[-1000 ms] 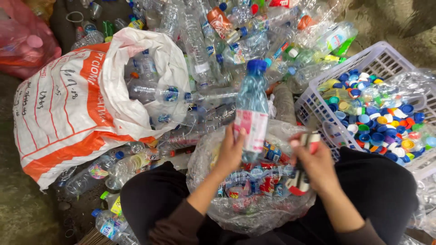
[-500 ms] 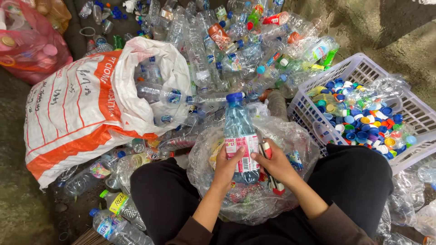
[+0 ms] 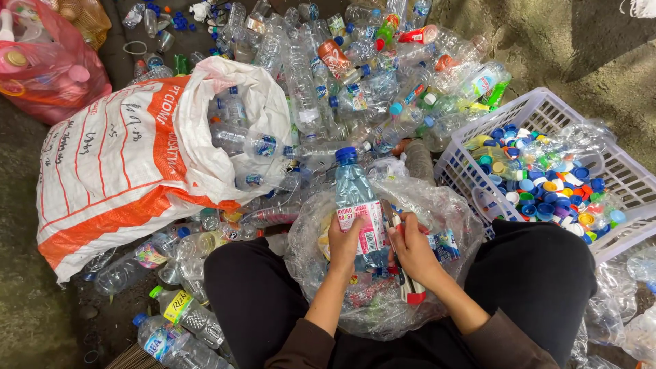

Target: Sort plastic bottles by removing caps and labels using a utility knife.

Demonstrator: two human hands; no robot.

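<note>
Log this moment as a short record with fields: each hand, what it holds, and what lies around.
left hand: grips a clear plastic bottle with a blue cap, upright, at its label
right hand: holds a cutter with a red end against the bottle's label
under the hands: clear bag on the lap
right side: white basket of coloured caps
left side: white and orange sack
ahead: bottle pile

A white and orange sack (image 3: 130,164) is lying on its side at left, its mouth spilling clear bottles (image 3: 253,143). A big heap of bottles (image 3: 355,75) is spreading across the top of the ground. A white basket (image 3: 547,116) is sitting at right, holding caps (image 3: 540,188) in blue, yellow, green and white. A red bag (image 3: 48,68) is resting in the upper left corner. More bottles (image 3: 171,328) are lying at lower left, near the sack.
</note>
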